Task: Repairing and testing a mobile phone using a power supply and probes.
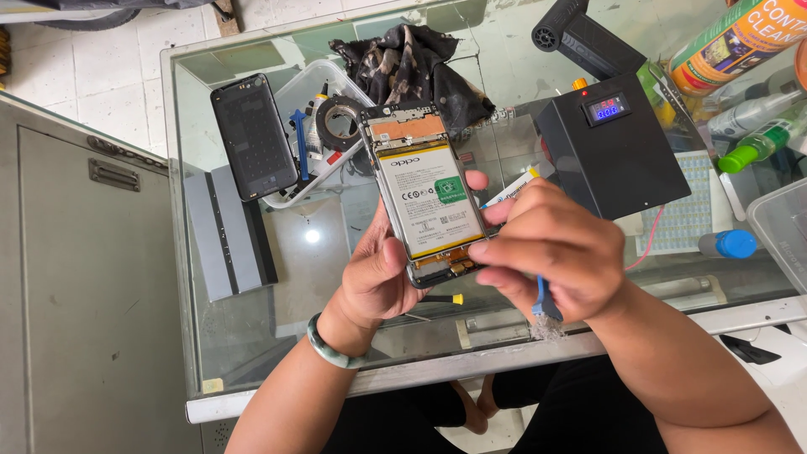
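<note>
The left hand (378, 277) grasps one opened phone (427, 193) above the glass table (277, 336); the right hand (551, 248) pinches its lower edge, clenching one blue brush (545, 304). Beyond the grip stand one black box (609, 151), one back cover (254, 136) and one tape roll (339, 123).

Two hands, the left hand (380, 277) and right hand (551, 248), meet over one opened phone (424, 189) with one white battery (430, 197). On the glass counter (252, 336): one detached back cover (253, 137), one roll of black tape (339, 123), one dark cloth (416, 63), one black box with one blue digital display (607, 108), one spray can (735, 38), two clear plastic tubs (286, 97).
</note>
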